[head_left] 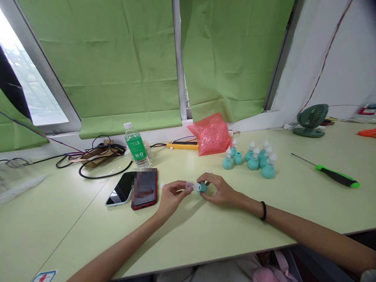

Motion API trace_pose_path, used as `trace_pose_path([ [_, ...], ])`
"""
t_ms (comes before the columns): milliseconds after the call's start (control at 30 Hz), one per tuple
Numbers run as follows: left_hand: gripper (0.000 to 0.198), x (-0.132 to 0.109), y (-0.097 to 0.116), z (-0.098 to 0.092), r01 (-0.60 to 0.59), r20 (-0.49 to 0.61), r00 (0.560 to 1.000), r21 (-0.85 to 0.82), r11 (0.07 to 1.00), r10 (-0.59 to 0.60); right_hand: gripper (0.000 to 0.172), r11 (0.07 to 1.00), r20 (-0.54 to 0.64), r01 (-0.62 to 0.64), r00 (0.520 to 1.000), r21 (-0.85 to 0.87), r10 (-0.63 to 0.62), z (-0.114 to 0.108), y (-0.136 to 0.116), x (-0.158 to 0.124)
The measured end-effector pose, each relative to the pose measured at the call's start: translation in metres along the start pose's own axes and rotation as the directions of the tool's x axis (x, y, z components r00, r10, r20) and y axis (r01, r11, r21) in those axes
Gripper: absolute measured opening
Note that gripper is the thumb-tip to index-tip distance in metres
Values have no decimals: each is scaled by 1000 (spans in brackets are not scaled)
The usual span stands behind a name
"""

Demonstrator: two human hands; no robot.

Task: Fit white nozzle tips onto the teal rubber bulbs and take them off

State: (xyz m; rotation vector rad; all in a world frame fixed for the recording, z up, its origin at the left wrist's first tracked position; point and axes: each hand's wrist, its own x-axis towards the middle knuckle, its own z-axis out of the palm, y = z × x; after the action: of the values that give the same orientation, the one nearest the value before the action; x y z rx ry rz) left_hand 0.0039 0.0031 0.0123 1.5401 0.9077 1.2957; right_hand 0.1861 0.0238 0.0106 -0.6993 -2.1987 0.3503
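Observation:
Just above the table, my right hand [219, 190] pinches a small round teal bulb [203, 187] between thumb and fingers, its neck turned to the left. At that neck, my left hand [174, 197] grips a small translucent white nozzle tip [196, 187]; whether it sits inside the neck I cannot tell. Beyond my right hand stand several more teal bulbs [268, 171], most topped with pointed white tips. One teal bulb [237, 158] among them has an open neck and no tip. A small white piece [208, 171] lies partly hidden behind my right hand.
Left of my hands lie a red-cased phone [144, 190] and a white-edged phone [120, 192]. Behind them are a water bottle [136, 147] and black cables [88, 172]. A pink bubble-wrap bag [213, 135] sits at the back; a screwdriver [337, 175] and green fan [311, 119] are right.

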Motion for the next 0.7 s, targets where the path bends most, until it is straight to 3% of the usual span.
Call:
trace_pose_path([
  [133, 17, 0, 2, 0, -11, -15, 1000, 50, 999, 12, 21, 994, -36, -49, 998, 97, 53, -2, -1, 1],
  [233, 19, 0, 4, 0, 25, -28, 999, 75, 997, -23, 23, 942, 17, -137, 990, 307, 139, -2, 3, 2],
  [367, 19, -1, 6, -1, 58, -33, 998, -12, 998, -58, 29, 668, 248, -340, 940, 662, 233, 2, 11, 2],
  [467, 24, -1, 7, -2, 69, -7, 998, -96, 993, -70, 32, 479, 378, -471, 882, 741, 284, 6, 16, 2],
  [700, 29, 2, 12, -2, 111, 21, 994, -7, 994, -111, 37, 319, 408, -534, 828, 783, 385, 4, 19, 2],
])
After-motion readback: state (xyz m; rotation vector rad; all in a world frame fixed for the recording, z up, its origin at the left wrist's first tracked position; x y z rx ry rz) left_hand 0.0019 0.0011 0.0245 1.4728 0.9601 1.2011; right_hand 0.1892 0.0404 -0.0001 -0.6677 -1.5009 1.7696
